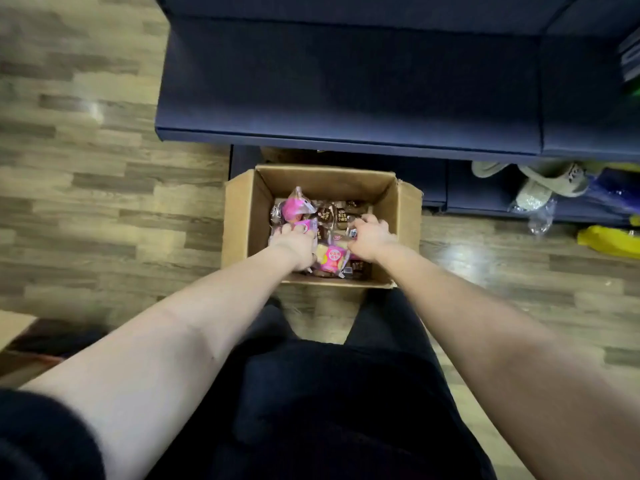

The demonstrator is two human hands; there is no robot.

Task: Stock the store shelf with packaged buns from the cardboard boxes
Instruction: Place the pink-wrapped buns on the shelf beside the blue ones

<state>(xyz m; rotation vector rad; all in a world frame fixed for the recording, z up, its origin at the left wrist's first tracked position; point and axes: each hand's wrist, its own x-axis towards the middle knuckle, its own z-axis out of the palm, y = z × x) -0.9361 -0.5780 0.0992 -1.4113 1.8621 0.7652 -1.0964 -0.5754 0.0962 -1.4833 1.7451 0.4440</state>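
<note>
The packaged buns lie loose in an open cardboard box [242, 216] on the wood-plank floor [104, 202]. A pink-wrapped bun [294, 206] sits at the far left, brown-wrapped buns [328, 214] in the middle, and a pink-and-yellow pack [331, 259] at the near side between the wrists. Both bare forearms reach down into the box. The left hand [294, 241] has its fingers curled over a pink pack [306, 224] and grips it. The right hand [371, 237] is curled down among the brown packs, but I cannot tell whether it has hold of one. Just beyond the box stands a dark blue shelf unit [346, 81], its top board bare. On its low tier to the right lie beige slippers [554, 181], with a clear plastic wrapper [540, 216] and a yellow bag [609, 241] near them.
</note>
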